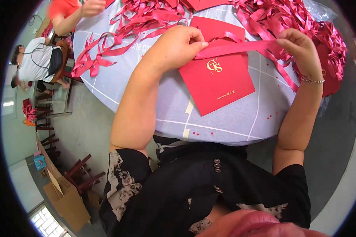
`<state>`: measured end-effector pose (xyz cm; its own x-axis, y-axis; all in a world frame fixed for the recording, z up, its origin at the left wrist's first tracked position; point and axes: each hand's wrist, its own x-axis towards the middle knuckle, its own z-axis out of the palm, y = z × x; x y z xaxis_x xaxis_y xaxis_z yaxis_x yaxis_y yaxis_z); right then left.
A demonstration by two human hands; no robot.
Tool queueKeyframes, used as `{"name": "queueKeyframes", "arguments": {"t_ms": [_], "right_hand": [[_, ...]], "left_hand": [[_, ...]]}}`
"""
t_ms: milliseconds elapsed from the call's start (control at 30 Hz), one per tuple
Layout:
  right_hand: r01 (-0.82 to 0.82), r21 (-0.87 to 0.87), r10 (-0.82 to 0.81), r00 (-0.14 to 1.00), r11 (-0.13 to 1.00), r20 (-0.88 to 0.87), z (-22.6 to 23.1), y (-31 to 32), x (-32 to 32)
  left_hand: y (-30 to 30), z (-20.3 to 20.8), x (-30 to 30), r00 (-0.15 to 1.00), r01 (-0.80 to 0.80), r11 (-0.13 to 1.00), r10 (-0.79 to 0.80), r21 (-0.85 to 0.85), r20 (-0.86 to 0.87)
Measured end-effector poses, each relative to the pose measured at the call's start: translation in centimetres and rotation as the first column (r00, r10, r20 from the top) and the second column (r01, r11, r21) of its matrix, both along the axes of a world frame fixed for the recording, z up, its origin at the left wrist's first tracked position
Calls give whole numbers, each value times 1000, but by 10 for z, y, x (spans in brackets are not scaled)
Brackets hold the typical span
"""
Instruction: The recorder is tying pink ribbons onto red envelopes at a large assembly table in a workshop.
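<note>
A pinkish-red satin ribbon (241, 48) is stretched nearly level between my two hands. My left hand (180, 45) is closed in a pinch on its left end, and my right hand (300, 45) pinches it farther right. Beneath the ribbon lies a flat red card or paper bag (225, 87) with a gold emblem, tilted on the table. Another red flat piece (217, 27) shows behind it. A ribbon loop curves above the stretched ribbon; where it is fastened I cannot tell.
A round table with a grey-blue cloth (170, 106) carries loose ribbons (146, 23) and a large ribbon heap (265, 19) at the far right. Small red dots lie on the cloth. Another person's hand (93, 7) is at the far left. Stools (83, 173) and a cardboard box (69, 201) stand on the floor.
</note>
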<state>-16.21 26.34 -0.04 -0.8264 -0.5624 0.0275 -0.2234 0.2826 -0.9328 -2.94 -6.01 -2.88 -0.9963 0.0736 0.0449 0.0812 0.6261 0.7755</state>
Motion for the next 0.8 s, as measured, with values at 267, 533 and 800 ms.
{"name": "queueKeyframes", "arguments": {"t_ms": [267, 533, 800], "right_hand": [[-203, -648, 311, 949, 734, 55, -9, -2, 2], [-179, -559, 372, 893, 810, 253, -27, -37, 15], [-385, -710, 550, 835, 590, 4, -11, -27, 25]], "left_hand": [[18, 2, -12, 997, -64, 995, 61, -79, -37], [17, 0, -11, 993, -9, 995, -2, 97, 114], [17, 4, -6, 993, 8, 992, -22, 126, 116]]}}
